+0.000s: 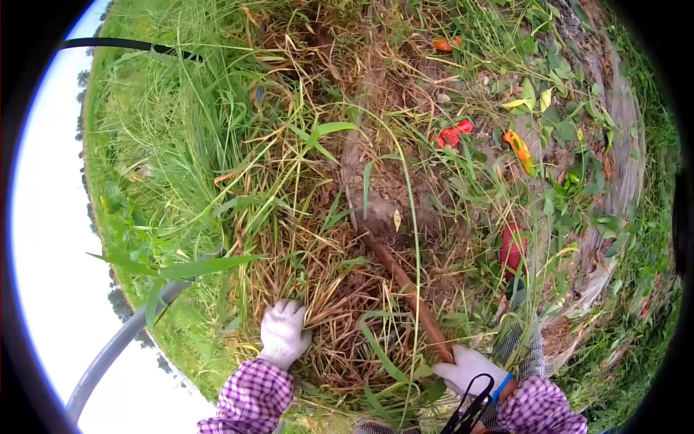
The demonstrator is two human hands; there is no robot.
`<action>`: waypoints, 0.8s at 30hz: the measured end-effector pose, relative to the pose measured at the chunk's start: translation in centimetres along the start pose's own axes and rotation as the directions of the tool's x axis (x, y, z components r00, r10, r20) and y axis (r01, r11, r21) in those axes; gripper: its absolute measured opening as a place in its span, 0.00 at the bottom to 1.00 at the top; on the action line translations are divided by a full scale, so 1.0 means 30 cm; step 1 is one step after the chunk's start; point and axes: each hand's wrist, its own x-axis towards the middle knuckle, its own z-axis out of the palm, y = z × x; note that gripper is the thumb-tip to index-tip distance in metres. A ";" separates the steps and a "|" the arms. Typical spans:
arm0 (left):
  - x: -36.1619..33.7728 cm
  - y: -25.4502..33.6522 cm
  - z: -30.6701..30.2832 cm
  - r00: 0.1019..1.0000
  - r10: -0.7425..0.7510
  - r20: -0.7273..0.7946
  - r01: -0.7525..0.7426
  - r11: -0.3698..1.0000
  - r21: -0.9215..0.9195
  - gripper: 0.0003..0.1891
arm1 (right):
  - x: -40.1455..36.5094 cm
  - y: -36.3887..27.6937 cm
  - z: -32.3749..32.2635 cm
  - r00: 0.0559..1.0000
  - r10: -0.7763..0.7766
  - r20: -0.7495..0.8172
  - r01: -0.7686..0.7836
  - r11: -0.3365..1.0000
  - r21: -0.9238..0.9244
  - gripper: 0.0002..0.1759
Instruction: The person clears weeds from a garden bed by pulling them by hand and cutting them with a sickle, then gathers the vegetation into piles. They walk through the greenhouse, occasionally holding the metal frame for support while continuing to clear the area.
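My right hand [471,370], in a white glove, is closed around the brown wooden handle [406,286] of a hoe at the lower right. The handle slants up and left to the ground, where soil and grass make the hoe's head hard to make out. My left hand [284,333], also gloved in white, is down in the dry grass [336,300] at lower centre. Its fingers are curled on a clump of brown stalks, partly hidden by them. Long green blades cross in front of the handle.
Red peppers [454,134] and an orange-yellow pepper [520,152] lie among weeds at the upper right. A red shoe [512,249] shows through the grass. Tall green grass [181,123] grows to the left, near a grey curved pipe [130,333]. Torn plastic sheeting [625,152] runs along the right.
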 end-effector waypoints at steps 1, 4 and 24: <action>0.001 -0.013 0.032 0.998 0.019 -0.062 -0.020 1.000 -0.015 0.25 | 0.020 -0.028 -0.024 0.985 0.173 0.022 -0.174 0.980 0.094 0.25; -0.003 -0.021 0.113 0.977 0.065 -0.203 -0.079 0.995 -0.063 0.25 | 0.090 -0.145 -0.098 0.969 0.238 -0.070 -0.222 0.957 0.189 0.25; 0.005 -0.059 0.297 0.889 0.085 -0.449 -0.167 0.975 -0.146 0.35 | 0.715 -0.350 -0.131 0.991 0.016 -0.131 0.061 0.823 0.565 0.16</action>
